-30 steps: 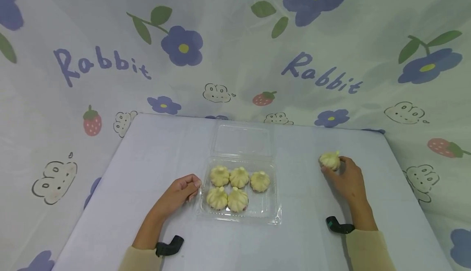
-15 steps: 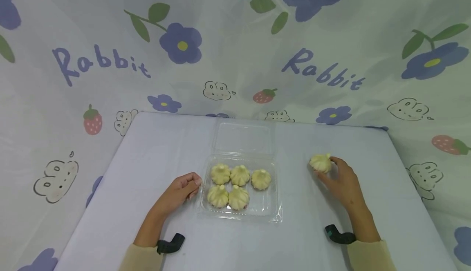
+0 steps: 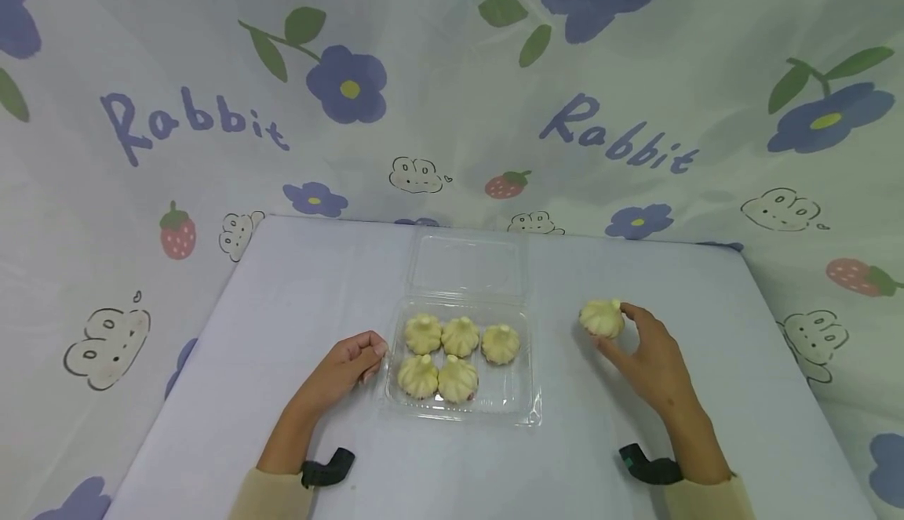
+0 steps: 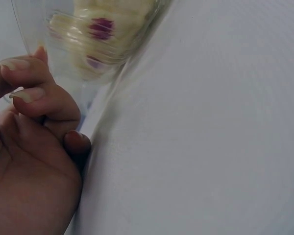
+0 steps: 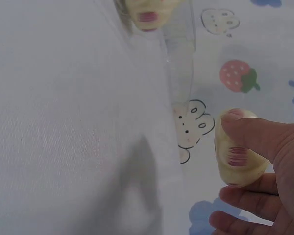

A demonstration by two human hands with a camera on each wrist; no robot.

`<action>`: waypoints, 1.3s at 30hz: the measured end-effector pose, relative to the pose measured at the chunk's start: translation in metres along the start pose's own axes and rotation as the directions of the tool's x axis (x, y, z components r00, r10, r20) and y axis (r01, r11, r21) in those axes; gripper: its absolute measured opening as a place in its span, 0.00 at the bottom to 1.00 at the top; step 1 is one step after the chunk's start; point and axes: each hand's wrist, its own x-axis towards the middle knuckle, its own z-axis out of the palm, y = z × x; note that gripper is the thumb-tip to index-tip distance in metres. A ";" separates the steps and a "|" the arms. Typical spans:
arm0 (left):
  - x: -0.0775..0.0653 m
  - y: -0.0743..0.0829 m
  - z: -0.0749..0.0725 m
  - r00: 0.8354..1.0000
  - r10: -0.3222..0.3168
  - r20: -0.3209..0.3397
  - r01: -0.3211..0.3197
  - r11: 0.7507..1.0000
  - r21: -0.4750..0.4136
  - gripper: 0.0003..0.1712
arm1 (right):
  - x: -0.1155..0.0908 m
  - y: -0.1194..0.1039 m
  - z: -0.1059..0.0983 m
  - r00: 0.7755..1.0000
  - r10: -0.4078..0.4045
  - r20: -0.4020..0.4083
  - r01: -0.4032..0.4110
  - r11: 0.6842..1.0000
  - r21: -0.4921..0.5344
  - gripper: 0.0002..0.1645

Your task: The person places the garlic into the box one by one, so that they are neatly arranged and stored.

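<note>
My right hand (image 3: 655,365) pinches a pale garlic bulb (image 3: 601,318) between thumb and fingers, held up off the table to the right of the container. Purple patches show on this bulb in the right wrist view, where the thumb (image 5: 259,137) lies across it. A clear plastic container (image 3: 519,402) sits mid-table, its lid (image 3: 468,265) folded back behind it. Inside are several garlic bulbs (image 3: 457,380), three at the back and two at the front left. With curled fingers, my left hand (image 3: 344,367) holds the container's left rim; the exact contact is partly hidden.
A white cloth covers the table (image 3: 297,285). Behind and beside it hangs a printed curtain (image 3: 452,96) with flowers, strawberries and rabbits. Black wrist mounts (image 3: 328,469) sit on both forearms.
My right hand has carried the garlic bulb left, toward the container. The left hand and the container stay put; the head view shifted slightly.
</note>
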 end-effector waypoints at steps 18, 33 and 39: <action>0.000 -0.002 0.001 1.000 -0.001 -0.010 0.001 1.000 0.019 0.16 | -0.013 -0.024 -0.003 0.999 -0.050 0.010 0.050 0.998 0.025 0.46; 0.000 -0.002 0.000 1.000 0.008 -0.004 -0.008 1.000 0.011 0.16 | -0.022 -0.044 0.000 0.996 -0.090 0.019 0.090 0.996 0.021 0.44; 0.001 -0.002 0.000 1.000 0.011 -0.004 -0.011 1.000 0.004 0.16 | -0.024 -0.052 0.001 0.994 -0.101 0.032 0.100 0.994 0.032 0.43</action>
